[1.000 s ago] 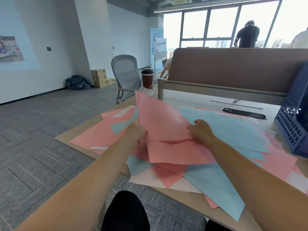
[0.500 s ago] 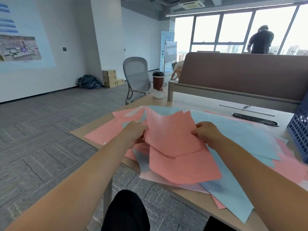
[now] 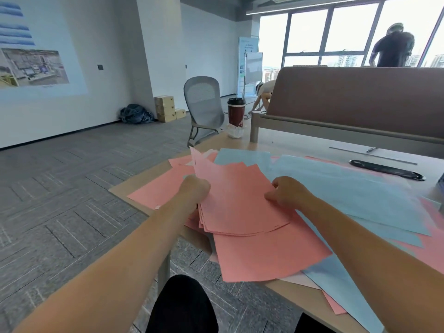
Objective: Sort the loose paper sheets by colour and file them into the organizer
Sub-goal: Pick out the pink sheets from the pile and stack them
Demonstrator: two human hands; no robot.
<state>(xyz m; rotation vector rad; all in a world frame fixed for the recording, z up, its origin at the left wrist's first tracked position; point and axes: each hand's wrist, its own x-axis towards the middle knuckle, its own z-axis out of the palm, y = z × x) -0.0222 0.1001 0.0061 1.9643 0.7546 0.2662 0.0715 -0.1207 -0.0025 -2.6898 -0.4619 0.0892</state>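
Note:
A stack of several pink sheets [image 3: 236, 200] is lifted a little off the desk, tilted up at its far left corner. My left hand [image 3: 195, 188] grips the stack's left edge. My right hand [image 3: 286, 192] pinches its right edge. Below it lies a loose pink sheet [image 3: 269, 255] that hangs over the desk's near edge. Light blue sheets [image 3: 341, 188] spread across the desk to the right, with more pink sheets [image 3: 156, 191] at the left corner. Only a dark blue sliver of the organizer [image 3: 441, 181] shows at the right frame edge.
The wooden desk [image 3: 298, 294] ends close to my knees. A red coffee cup [image 3: 236, 112] stands at its far left corner beside a crumpled tissue. A brown partition [image 3: 360, 99] backs the desk. A black cable slot [image 3: 386, 170] and a grey office chair [image 3: 204, 106] are nearby.
The pink stack has been drawn together and squared between both hands, its sheets lying flatter. The view has shifted left, so the blue organizer has slid almost out of frame.

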